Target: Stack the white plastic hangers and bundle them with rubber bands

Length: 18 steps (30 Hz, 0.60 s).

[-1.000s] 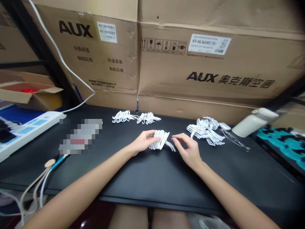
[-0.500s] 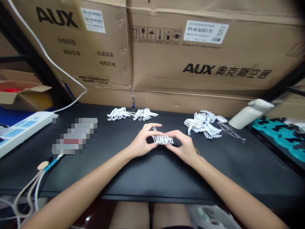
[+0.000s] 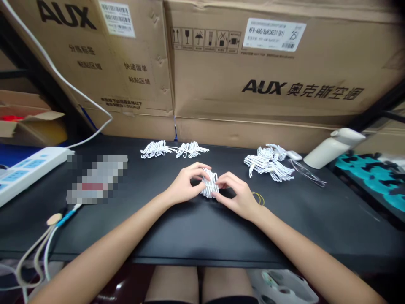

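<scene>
A bundle of white hooks (image 3: 209, 185) is held between my two hands, just above the black tabletop or resting on it; I cannot tell which. My left hand (image 3: 186, 183) pinches its left side between thumb and fingers. At the right side, my right hand (image 3: 238, 195) grips the bundle with thumb and fingertips. Yellow rubber bands (image 3: 258, 198) lie beside my right hand, partly hidden by it. Farther back are two rows of white hooks (image 3: 157, 149) (image 3: 190, 149), and to the right lies a bigger pile of white hooks (image 3: 268, 164).
Large cardboard boxes (image 3: 209, 93) stand along the back of the black table (image 3: 190, 236). A white power strip (image 3: 31, 171) and a pixelated flat object (image 3: 98, 179) are at left. Glasses (image 3: 306, 172), a white bottle (image 3: 333, 147) and a teal-and-black item (image 3: 373, 181) are at right.
The bundle has turned in my fingers, from lying sideways to showing its hooks stacked upright, and my hands have drawn slightly left. More of the yellow rubber bands shows.
</scene>
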Each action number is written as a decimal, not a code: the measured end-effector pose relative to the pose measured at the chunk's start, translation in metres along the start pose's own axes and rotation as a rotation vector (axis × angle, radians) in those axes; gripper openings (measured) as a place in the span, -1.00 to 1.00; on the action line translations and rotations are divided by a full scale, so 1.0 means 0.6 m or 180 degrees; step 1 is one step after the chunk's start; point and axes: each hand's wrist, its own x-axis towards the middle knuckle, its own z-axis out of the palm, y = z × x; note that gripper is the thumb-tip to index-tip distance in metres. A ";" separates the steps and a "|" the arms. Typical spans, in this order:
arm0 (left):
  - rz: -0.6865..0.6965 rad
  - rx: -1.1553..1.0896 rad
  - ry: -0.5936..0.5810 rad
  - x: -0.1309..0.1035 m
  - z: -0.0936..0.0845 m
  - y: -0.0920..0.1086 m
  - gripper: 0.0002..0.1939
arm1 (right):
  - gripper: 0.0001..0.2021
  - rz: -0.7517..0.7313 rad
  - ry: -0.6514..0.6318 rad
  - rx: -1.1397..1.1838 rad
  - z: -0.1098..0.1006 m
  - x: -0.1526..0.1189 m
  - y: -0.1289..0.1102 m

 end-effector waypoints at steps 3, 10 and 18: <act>-0.0104 -0.0191 -0.0056 0.001 0.001 0.001 -0.78 | -0.97 0.0082 0.0186 0.0097 -0.001 0.001 -0.002; -0.0369 -0.0041 -0.0103 0.006 -0.013 0.020 -0.75 | -0.93 0.0055 0.0081 0.0086 -0.002 -0.003 -0.006; -0.1129 0.2037 0.0246 -0.051 -0.273 -0.035 -0.62 | -0.91 0.0025 0.0004 0.0060 0.002 -0.003 -0.016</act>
